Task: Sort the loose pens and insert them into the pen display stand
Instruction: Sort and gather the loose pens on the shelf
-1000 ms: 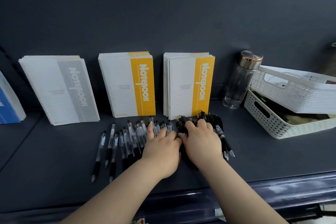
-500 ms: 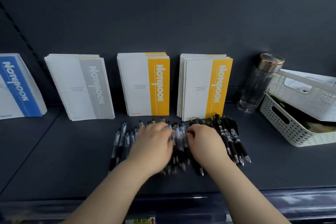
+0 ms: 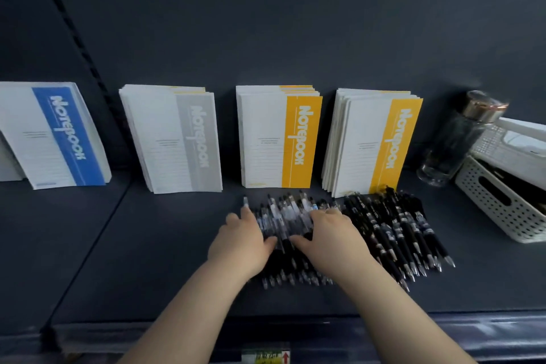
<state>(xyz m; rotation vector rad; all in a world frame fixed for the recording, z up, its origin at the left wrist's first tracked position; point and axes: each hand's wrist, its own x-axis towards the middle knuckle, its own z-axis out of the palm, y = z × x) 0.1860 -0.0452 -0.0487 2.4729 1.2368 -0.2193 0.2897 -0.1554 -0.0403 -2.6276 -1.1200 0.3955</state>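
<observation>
Your left-hand grip (image 3: 240, 242) lies palm down on the left edge of the pen pile. Its fingers are fairly straight and a little spread over the barrels, and the thumb reaches inward toward the other hand. Your right-hand grip (image 3: 328, 236) lies the same way just beside it, with fingers laid across the pens, tips slightly bent and thumb pointing left. Neither grip is wrapped round a single pen; both press flat on the heap (the two thumbs nearly meet).

The clear-barrelled pens (image 3: 285, 214) sit between and under your hands, bunched side by side with their tips toward you. The black pens (image 3: 399, 230) lie touching them on the right, fanned out with their points toward the front edge. All the pens lie flat on the dark shelf (image 3: 162, 248), near the middle and just in front of the notebooks.

Four stacks lean against the back panel: a blue notebook stack (image 3: 59, 136) at far left, a grey notebook stack (image 3: 177, 142), then two yellow notebook stacks (image 3: 277, 139) (image 3: 372, 145). The back ends of the pens reach the foot of the right-hand yellow stack.

To the right stands a clear bottle (image 3: 455, 142) with a copper-coloured cap, upright. Just beside it is a white perforated basket (image 3: 502, 210), with a second white basket resting tilted on top of it.
</observation>
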